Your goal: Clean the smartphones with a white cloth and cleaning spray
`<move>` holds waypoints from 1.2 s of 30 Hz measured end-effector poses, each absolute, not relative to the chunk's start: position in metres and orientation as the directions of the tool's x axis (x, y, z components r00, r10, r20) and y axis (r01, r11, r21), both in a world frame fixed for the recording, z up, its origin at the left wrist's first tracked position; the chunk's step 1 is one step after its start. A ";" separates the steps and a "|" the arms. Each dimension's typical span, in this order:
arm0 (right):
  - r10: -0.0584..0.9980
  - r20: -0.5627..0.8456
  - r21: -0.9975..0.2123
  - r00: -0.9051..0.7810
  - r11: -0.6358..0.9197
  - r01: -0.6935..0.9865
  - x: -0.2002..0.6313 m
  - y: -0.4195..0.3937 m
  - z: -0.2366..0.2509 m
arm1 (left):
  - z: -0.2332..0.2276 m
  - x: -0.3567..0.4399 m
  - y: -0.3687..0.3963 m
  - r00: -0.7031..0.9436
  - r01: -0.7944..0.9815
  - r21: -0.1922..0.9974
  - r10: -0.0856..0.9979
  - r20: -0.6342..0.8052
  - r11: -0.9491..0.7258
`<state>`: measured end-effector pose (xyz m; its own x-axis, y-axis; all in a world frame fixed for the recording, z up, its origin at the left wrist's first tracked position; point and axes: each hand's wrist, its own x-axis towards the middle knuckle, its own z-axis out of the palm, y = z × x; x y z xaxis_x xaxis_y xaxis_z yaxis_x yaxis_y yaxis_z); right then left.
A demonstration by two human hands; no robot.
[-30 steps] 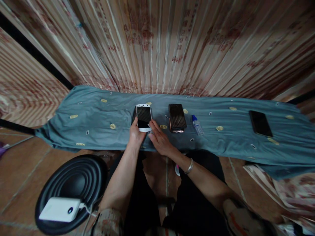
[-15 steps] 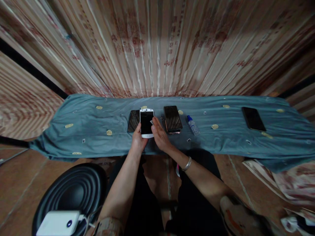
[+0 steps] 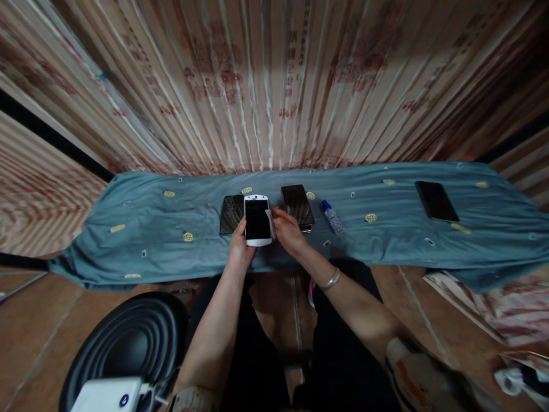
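My left hand [image 3: 241,247] grips a white smartphone [image 3: 258,220] by its lower left side, dark screen facing up. In my right hand [image 3: 290,233] a thin white wipe [image 3: 271,222] is pinched; it touches the phone's right edge. Partly behind the white phone, a black phone [image 3: 230,214] lies on the cloth at left. Just beyond my right fingers is a stack of dark phones [image 3: 297,201], partly covered by that hand. To the stack's right lies a small clear bottle with a blue cap [image 3: 333,217].
A blue-green patterned cloth [image 3: 394,240] covers the long low table. Another black phone [image 3: 437,201] lies far right. A patterned curtain [image 3: 257,86] hangs behind. At lower left, a white device [image 3: 107,395] rests on a round black stool [image 3: 128,343].
My right hand has shifted from lying flat at the phone's screen to its right edge, fingers now pinched on the wipe. My left hand still holds the phone. The view has shifted slightly.
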<state>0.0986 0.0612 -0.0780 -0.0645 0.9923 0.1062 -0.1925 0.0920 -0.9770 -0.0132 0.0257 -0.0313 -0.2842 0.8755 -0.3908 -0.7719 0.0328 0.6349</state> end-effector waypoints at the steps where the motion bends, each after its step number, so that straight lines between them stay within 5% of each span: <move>1: 0.994 0.043 -0.959 -0.097 0.014 -0.282 0.100 0.061 -0.075 | -0.031 -0.013 0.025 -0.281 -0.765 0.644 0.881 -0.379 0.033; 6: 0.972 -0.120 -0.840 -0.200 -0.207 -0.501 0.102 0.055 -0.055 | -0.036 -0.013 0.024 -0.313 -0.704 0.710 0.890 -0.333 0.018; 17: 0.927 -0.311 -0.735 -0.208 -0.373 -0.566 0.100 0.046 -0.037 | -0.043 -0.017 0.028 -0.395 -0.518 0.854 0.900 -0.185 -0.052; 29: 0.955 -0.223 -0.785 -0.195 -0.295 -0.545 0.100 0.046 -0.040 | -0.054 -0.023 0.028 -0.417 -0.015 1.000 0.909 0.005 -0.012; 36: 0.977 -0.052 -0.837 -0.209 -0.156 -0.524 0.095 0.042 -0.042 | -0.057 -0.025 0.028 -0.350 0.067 0.997 0.935 0.055 -0.034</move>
<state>0.0951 0.0419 -0.0418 -0.2085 0.9767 -0.0516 -0.5244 -0.1562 -0.8371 -0.0247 0.0280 -0.0571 -0.3501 0.9351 0.0555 0.0667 -0.0342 0.9972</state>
